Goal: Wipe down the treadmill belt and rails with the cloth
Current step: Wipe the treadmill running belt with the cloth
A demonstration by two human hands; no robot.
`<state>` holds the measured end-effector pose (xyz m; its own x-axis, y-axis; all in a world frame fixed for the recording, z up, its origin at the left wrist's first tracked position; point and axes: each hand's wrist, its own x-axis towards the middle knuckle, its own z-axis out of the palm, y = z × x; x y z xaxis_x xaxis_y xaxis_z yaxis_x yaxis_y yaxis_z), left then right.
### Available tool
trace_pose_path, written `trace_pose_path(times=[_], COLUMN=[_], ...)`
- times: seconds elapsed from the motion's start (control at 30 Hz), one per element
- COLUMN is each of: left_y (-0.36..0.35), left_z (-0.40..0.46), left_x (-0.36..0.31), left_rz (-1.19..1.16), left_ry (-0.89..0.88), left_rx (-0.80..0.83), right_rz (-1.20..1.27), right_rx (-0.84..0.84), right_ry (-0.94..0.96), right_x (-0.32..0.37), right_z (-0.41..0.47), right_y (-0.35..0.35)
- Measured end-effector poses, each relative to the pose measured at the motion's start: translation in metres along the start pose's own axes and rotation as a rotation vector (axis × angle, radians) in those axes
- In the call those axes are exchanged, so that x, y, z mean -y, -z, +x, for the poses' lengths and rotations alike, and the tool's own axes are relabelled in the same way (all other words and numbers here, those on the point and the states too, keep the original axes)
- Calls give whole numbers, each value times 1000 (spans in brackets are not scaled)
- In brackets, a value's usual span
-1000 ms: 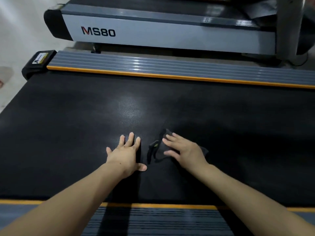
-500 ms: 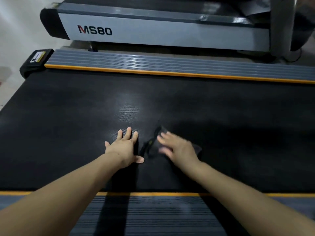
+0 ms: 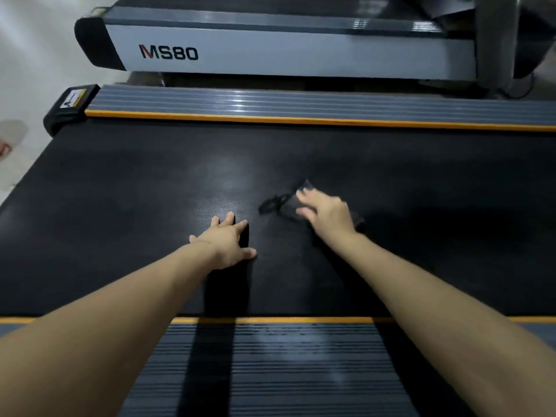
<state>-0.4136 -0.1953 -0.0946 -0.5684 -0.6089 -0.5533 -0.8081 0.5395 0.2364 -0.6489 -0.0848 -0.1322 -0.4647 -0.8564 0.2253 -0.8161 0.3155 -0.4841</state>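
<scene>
The black treadmill belt fills the middle of the view. A dark cloth lies on it, and my right hand presses flat on top of it, fingers spread and slightly blurred. A thin dark loop of the cloth sticks out to the left of the fingers. My left hand rests palm down on the bare belt, just left of the cloth and apart from it. The far rail is ribbed grey with an orange edge. The near rail runs below my forearms.
A second treadmill marked MS80 stands beyond the far rail, with a grey upright post at the right. A black end cap with a yellow label closes the far rail at the left. Pale floor lies to the left.
My right hand has slid the cloth away from me and to the right across the belt. My left hand has stayed planted on the belt.
</scene>
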Motion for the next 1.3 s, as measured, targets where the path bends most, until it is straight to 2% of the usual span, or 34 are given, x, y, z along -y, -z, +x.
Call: trace_pose_path(times=[0.13, 0.23, 0.3, 0.37, 0.43, 0.5, 0.57, 0.7, 0.77, 0.8, 0.87, 0.97, 1.03, 1.1, 1.2, 1.3], left_y=[4, 2, 0, -6, -12, -20, -26, -27, -31, -32, -33, -32, -31, -29, -26, -25], left_z=[-1, -8, -12, -12, -9, -4, 0, 4, 4, 4, 6, 8, 9, 9, 8, 2], left_x=[-16, -36, -46, -50, -51, -47, -44, -47, -47, -46, -45, -49, -51, -51, -49, -46], left_rz=[-13, 53, 106, 111, 114, 138, 159, 201, 219, 237, 257, 244, 261, 277, 284, 279], left_ry=[-13, -91, -127, -134, -129, -131, -149, -153, -153, -157, -161, -141, -139, -147, -165, -194], left_rx=[-119, -154, -143, -143, -153, -166, -174, -133, -118, -118, -121, -116, -107, -100, -85, -91], right_rz=[78, 26, -10, -21, -44, -56, -36, 0, 0, -14, -60, -4, 16, -7, 7, -1], right_rx=[212, 313, 218, 55, 3, -21, -41, 178, 255, 252, 117, -103, -161, -144, 19, 89], right_ry=[278, 327, 231, -12, -239, -293, -150, 201, 279, 273, 164, -278, -431, -356, -211, -216], right_x=[-21, -50, -70, -86, -90, -79, -64, -62, -74, -83, -104, -125, -118, -100, -89, -97], right_z=[-99, -100, -67, -26, -3, -5, -35, -106, -107, -98, -65, -22, -22, -44, -103, -122], right_y=[31, 48, 50, 55, 58, 52, 48, 54, 60, 63, 65, 77, 75, 74, 90, 106])
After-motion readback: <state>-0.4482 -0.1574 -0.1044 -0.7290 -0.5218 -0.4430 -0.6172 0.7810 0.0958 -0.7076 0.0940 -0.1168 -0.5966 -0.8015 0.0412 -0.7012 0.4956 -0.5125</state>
